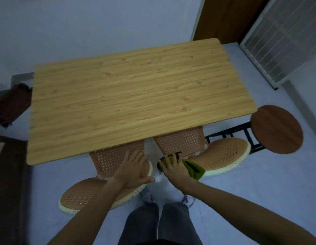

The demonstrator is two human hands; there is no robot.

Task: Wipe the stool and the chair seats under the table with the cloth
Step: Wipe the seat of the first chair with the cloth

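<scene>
Two orange perforated chairs with pale rims stand tucked under the near edge of the wooden table (132,96). The left chair (86,193) has my left hand (134,171) resting flat on its back edge, fingers spread. At the left edge of the right chair (222,154), my right hand (173,169) grips a green cloth (195,169). A round brown stool (276,129) on a black frame stands at the table's right corner, apart from both hands.
My legs in dark trousers (159,225) stand between the two chairs on the pale tiled floor. A white metal grille door (284,38) is at the far right. A dark reddish bag (12,101) lies left of the table.
</scene>
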